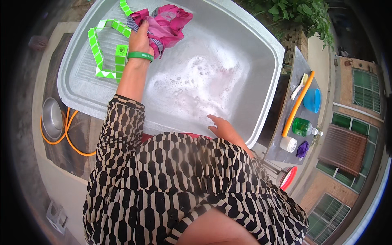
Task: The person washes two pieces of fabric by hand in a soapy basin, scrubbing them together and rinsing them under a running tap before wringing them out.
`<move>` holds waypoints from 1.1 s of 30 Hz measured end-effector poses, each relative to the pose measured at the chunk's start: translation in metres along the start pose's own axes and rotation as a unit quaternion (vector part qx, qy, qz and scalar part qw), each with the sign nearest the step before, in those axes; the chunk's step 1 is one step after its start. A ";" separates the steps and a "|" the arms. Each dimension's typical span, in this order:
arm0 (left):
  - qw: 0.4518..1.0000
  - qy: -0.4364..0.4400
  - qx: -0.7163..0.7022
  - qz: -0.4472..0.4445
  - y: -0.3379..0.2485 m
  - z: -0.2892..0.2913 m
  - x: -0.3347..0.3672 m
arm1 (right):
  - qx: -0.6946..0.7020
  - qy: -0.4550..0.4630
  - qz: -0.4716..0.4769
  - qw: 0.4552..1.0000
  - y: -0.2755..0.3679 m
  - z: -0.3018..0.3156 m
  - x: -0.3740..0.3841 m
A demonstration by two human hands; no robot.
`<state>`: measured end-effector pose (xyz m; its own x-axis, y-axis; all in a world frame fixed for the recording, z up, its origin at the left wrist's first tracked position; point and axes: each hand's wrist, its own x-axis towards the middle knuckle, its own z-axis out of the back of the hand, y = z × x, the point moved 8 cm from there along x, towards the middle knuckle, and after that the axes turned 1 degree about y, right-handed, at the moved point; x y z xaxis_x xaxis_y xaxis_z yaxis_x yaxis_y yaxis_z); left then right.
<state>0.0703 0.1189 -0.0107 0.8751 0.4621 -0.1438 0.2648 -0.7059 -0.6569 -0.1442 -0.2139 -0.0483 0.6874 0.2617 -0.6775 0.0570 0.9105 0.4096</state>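
My left hand (pixel 140 41), a green band at its wrist, is closed on a bunched pink garment (pixel 169 25) with a striped part. It holds the cloth above the far left of a grey laundry sink (pixel 262 83). Around that hand, on the ribbed washboard side, lies a green and white jointed snake toy (pixel 96 51); my hand and the cloth hide part of it. Soapy water (pixel 196 81) with bubbles covers the basin floor. My right hand (pixel 223 127) is over the near edge of the basin, holding nothing, its fingers stretched out and apart.
On a dark slab to the right are a brush (pixel 300 86), an orange tube (pixel 299 103), a blue bowl (pixel 312 100), a bottle of green liquid (pixel 302 127), a white container (pixel 288 144) and a purple cloth (pixel 302 149). A metal bowl (pixel 52 117) and orange hose (pixel 70 143) lie left.
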 end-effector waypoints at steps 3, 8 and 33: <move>1.000 -0.006 -0.010 0.014 0.004 -0.002 0.001 | 0.029 -0.034 -0.017 0.999 -0.017 0.003 -0.029; 1.000 -0.007 0.000 0.000 0.005 0.005 0.009 | 0.058 -0.151 -0.099 0.982 -0.040 0.005 -0.059; 1.000 -0.014 -0.014 0.014 0.007 0.006 0.011 | 0.185 -0.377 -0.073 0.904 -0.049 0.014 -0.075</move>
<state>0.0795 0.1225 -0.0218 0.8708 0.4566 -0.1821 0.2526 -0.7334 -0.6311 -0.1890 -0.2827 -0.0090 0.9437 -0.2722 -0.1881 0.3290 0.7113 0.6211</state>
